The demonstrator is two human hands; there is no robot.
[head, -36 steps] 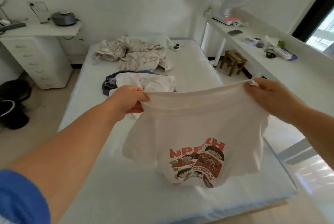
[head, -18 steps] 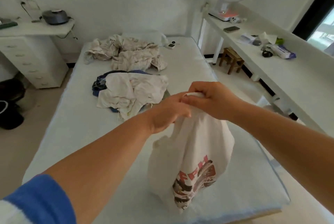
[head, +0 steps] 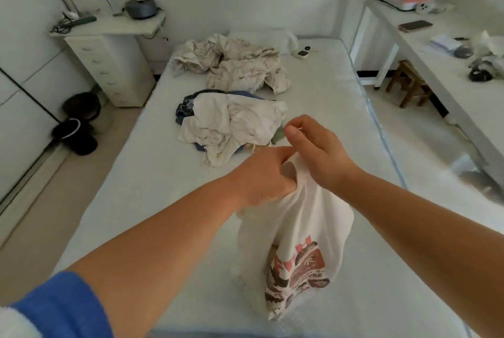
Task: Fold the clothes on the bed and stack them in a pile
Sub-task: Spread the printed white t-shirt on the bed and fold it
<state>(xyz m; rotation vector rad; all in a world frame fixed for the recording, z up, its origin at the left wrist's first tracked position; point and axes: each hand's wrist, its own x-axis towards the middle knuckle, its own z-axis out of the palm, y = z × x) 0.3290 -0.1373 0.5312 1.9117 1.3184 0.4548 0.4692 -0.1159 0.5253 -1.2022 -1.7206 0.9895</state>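
Above the bed (head: 152, 182), the left hand (head: 261, 176) clamps a hanging white T-shirt (head: 308, 217), its print creased and unreadable. Just beside, the right hand (head: 316, 146) has curled fingers; whether they grip is unclear

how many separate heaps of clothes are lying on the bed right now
2: a beige heap near the bed's far end, and a white-and-blue heap mid-bed, just beyond the hands. More garments may be buried inside each.
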